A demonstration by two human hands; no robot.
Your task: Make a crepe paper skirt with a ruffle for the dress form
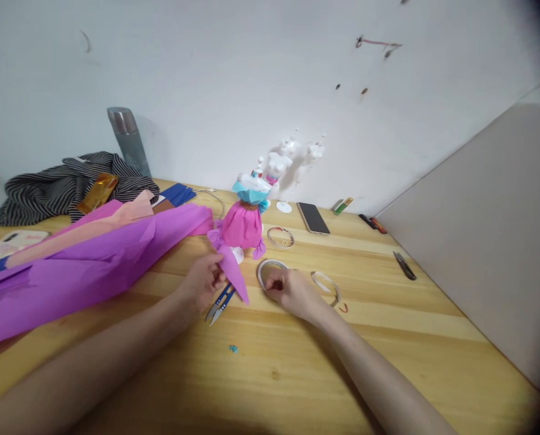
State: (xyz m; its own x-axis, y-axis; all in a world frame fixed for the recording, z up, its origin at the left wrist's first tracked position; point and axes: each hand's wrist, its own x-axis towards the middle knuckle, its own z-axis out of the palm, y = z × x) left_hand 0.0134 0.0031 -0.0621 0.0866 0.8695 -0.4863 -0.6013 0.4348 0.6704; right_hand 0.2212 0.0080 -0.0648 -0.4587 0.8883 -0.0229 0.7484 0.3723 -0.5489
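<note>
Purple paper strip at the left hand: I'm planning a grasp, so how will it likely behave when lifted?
The paper strip looks thin, so it's probably light. The similar purple sheet nearby shows creases, so it may crumple easily.

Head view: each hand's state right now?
Left hand: closed, holding the purple paper piece.
Right hand: curled at the grey ring; grip cannot be told.

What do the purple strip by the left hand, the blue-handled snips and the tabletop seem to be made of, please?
Purple strip: probably matte tissue or crepe paper, being thin and without shine.
Snips: metal blades, judging by their grey gleam; blue handles, perhaps painted metal or plastic.
Tabletop: wood or veneer, smooth, showing grain.
</note>
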